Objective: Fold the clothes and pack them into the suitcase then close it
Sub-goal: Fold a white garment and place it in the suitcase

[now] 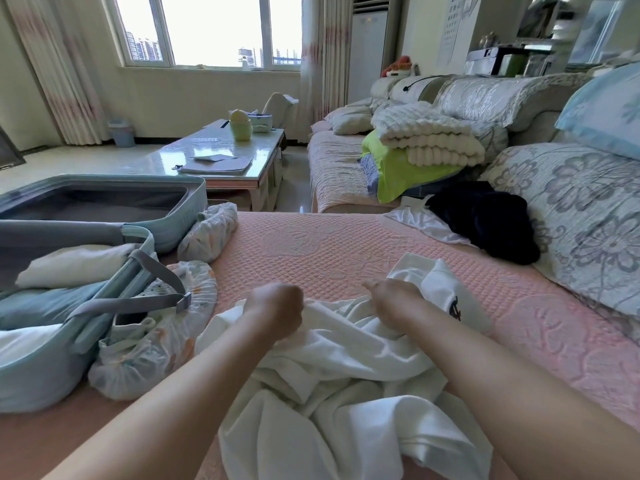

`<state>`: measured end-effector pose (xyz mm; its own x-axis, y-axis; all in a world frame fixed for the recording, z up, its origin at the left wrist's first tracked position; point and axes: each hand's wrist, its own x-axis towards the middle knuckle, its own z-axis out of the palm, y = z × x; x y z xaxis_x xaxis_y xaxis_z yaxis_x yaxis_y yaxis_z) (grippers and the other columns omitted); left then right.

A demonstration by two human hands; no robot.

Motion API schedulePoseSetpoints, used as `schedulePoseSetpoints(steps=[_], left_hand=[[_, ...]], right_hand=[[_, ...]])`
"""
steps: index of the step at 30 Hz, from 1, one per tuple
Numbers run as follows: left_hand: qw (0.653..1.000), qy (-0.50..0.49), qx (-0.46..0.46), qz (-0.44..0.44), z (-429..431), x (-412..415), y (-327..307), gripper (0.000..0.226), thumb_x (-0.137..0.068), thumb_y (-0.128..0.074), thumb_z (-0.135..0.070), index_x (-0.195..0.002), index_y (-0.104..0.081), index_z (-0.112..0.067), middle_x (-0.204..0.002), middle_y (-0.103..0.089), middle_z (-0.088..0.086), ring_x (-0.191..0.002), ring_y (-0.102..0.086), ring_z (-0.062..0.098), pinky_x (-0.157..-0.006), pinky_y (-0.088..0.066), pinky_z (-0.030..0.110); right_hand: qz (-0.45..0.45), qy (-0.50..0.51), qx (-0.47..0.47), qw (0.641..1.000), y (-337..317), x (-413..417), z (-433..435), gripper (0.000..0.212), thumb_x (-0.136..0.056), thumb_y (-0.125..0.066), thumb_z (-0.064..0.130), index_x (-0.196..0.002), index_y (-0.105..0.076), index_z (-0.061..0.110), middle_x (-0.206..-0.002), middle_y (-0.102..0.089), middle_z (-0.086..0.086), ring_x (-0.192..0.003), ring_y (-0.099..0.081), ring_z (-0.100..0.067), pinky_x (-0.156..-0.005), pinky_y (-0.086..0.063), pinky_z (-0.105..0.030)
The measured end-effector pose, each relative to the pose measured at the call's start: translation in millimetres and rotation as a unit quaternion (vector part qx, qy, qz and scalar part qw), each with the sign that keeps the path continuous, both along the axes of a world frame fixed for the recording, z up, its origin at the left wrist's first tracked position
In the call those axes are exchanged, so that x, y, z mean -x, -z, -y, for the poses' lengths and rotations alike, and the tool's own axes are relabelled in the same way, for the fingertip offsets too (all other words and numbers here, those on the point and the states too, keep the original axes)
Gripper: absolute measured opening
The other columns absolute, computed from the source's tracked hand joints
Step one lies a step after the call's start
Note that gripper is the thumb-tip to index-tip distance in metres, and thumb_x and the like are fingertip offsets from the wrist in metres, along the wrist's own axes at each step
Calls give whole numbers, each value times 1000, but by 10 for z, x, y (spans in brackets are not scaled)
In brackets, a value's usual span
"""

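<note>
While the left hand point(277, 308) is curled in a fist on a bunched edge of the white garment point(346, 368), the right hand point(393, 299) grips the same cloth just beside it, fingers tucked into the fabric. The garment lies crumpled under both forearms on the pink quilted cover point(311, 244). Left of the left hand, the light blue suitcase point(31, 386) lies open, with folded white and blue clothes point(69, 268) inside. Between it and that hand rests a patterned elastic cover point(156, 344). Beyond the right hand, well apart, lies a dark garment point(485, 220).
</note>
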<state>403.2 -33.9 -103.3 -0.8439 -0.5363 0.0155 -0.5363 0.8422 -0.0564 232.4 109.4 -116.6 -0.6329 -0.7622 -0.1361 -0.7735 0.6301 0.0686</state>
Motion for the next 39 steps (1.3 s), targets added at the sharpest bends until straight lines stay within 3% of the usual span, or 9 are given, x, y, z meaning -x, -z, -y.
schedulePoseSetpoints(steps=[3,7,10,16,21,27,30,35,39], left_hand=[[993,-66,-34,-91,135,121,-181,26,-95,-40,-18,-111,-61,-17,-108,-65,10,-96,-66,30,-71,-46,33],[959,-151,-119,-211,370,285,-304,16,-97,-37,-9,-99,-53,-12,-80,-58,3,-53,-60,18,-44,-40,27],[903,-189,-194,-333,535,448,-370,17,-101,-38,-14,-108,-52,-7,-101,-69,13,-86,-66,28,-63,-38,31],[949,-191,-193,-158,877,816,187,68,-96,-42,-27,-156,-12,-19,-144,-47,16,-128,-48,35,-105,-37,41],[971,-5,-141,-191,898,1139,414,41,-96,-48,-6,-130,-62,-25,-132,-54,1,-118,-54,24,-93,-41,31],[973,176,-137,56,978,1494,464,32,-85,-53,-25,-110,-65,-41,-127,-55,-9,-114,-58,20,-98,-45,35],[982,169,-68,58,1066,1524,394,17,-85,-51,-43,-94,-65,-37,-100,-60,-10,-86,-58,16,-72,-46,31],[981,169,41,84,1225,1470,201,40,-85,-46,-68,-93,-68,-35,-91,-62,-12,-82,-57,12,-67,-47,29],[978,172,78,85,1265,1530,74,35,-97,-45,-52,-101,-71,-29,-103,-58,-8,-90,-57,17,-75,-48,32]], right_hand=[[-9,31,60,998,58,105,129,35,-96,-44,12,-122,-66,20,-123,-66,-10,-108,-63,-31,-84,-50,-35],[7,61,311,948,-17,362,316,16,-96,-57,19,-95,-72,14,-95,-73,-10,-91,-67,-31,-74,-46,-30],[-11,46,472,880,-119,535,491,11,-92,-64,10,-97,-73,10,-95,-73,-10,-89,-67,-28,-76,-46,-27],[122,-28,305,944,118,670,693,51,-87,-62,1,-134,-59,22,-136,-53,-7,-120,-57,-25,-106,-44,-39],[69,6,196,978,197,966,611,28,-88,-68,21,-114,-71,31,-110,-69,10,-112,-63,-19,-101,-44,-30],[65,-41,82,994,179,1182,503,19,-89,-61,24,-104,-67,36,-110,-62,10,-106,-58,-17,-86,-46,-29],[7,-70,16,997,131,1264,491,26,-90,-58,30,-112,-65,42,-117,-64,11,-112,-56,-16,-94,-40,-31],[9,-44,83,996,80,1370,542,14,-92,-63,35,-100,-74,39,-107,-67,16,-107,-58,-13,-94,-41,-28],[107,-11,194,975,83,1473,541,12,-86,-68,29,-89,-78,37,-85,-65,22,-91,-63,-7,-82,-51,-25]])
